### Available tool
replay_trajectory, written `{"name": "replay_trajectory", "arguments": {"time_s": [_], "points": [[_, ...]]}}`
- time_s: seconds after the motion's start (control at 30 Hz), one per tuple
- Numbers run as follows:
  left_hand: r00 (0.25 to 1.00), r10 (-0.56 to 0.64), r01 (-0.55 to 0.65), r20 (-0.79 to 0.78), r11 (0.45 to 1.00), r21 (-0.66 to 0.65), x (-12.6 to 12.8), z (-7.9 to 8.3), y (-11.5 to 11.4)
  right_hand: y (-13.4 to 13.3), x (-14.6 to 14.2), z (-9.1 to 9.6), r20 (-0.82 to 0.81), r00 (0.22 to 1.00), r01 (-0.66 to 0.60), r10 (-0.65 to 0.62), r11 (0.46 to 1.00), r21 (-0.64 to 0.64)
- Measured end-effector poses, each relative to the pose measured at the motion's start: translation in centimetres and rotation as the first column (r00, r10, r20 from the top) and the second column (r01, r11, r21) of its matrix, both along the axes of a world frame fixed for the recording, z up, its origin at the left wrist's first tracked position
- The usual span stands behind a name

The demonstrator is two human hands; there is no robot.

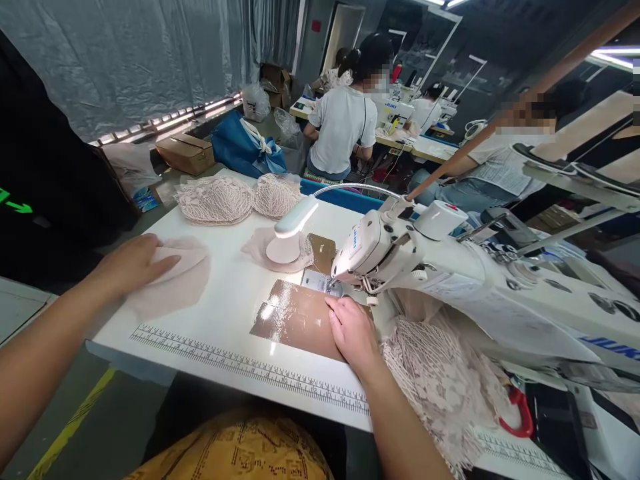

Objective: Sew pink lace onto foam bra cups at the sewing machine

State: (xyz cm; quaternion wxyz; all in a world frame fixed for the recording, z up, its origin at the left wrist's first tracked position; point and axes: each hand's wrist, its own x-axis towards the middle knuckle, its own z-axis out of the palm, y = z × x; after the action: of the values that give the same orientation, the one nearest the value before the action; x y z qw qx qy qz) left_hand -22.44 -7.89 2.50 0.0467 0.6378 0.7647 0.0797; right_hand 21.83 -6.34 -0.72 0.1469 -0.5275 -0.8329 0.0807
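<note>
My left hand (134, 263) lies flat, fingers stretched out, on a stack of thin beige fabric pieces (180, 283) at the left of the white table (220, 333). My right hand (353, 330) rests with fingers curled on the brown taped patch (295, 317) just in front of the needle of the white sewing machine (450, 267). What its fingers hold, if anything, is hidden. Beige lace fabric (440, 373) hangs bunched to the right of that hand, under the machine arm.
Lace bra cups (235, 197) lie piled at the table's far edge. A gooseneck lamp (295, 220) stands over a beige piece behind the needle. A printed ruler (240, 363) runs along the front edge. Red-handled scissors (517, 413) lie at right. Other people sit at machines beyond.
</note>
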Motion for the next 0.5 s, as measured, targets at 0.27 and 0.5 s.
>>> {"name": "replay_trajectory", "arguments": {"time_s": [0.27, 0.5], "points": [[0.588, -0.209, 0.482, 0.781, 0.866, -0.131, 7.6, 1.9, -2.9, -0.1, 0.1, 0.3, -0.074, 0.997, -0.005, 0.003, 0.999, -0.034], [0.307, -0.522, 0.83, 0.795, 0.556, 0.044, 18.7, 2.4, 1.1, -0.5, 0.5, 0.6, -0.319, 0.947, 0.045, -0.047, 0.999, -0.014]]}}
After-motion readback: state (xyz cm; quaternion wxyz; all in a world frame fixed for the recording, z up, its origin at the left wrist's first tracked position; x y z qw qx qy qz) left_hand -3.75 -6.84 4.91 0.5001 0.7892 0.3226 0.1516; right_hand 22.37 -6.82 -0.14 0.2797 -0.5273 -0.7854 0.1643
